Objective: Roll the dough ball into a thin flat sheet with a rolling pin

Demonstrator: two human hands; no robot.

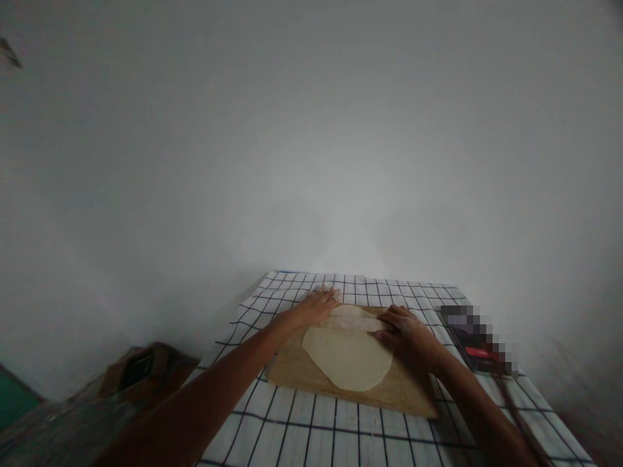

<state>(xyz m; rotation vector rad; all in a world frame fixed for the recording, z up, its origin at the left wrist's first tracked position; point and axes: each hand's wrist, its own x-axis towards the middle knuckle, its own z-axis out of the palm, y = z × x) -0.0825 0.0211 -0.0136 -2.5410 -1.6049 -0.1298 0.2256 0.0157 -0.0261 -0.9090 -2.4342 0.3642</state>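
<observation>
A pale, floury rolling pin (354, 322) lies crosswise over a thin, flattened sheet of dough (348, 360). The dough is roughly round and rests on a wooden board (411, 395). My left hand (320, 306) lies over the pin's left end, its flour-dusted fingers stretched forward and the palm down. At the other end, my right hand (400, 326) is closed around the pin with bent fingers. The pin's ends are hidden under both hands. Some dough shows beyond the pin on the far side.
A white cloth with a black grid (326, 421) covers the table under the board. To the right lies a dark, partly pixelated flat item with a red patch (477, 352). A cardboard box (139, 370) stands low at the left. A plain wall (331, 143) rises behind the table.
</observation>
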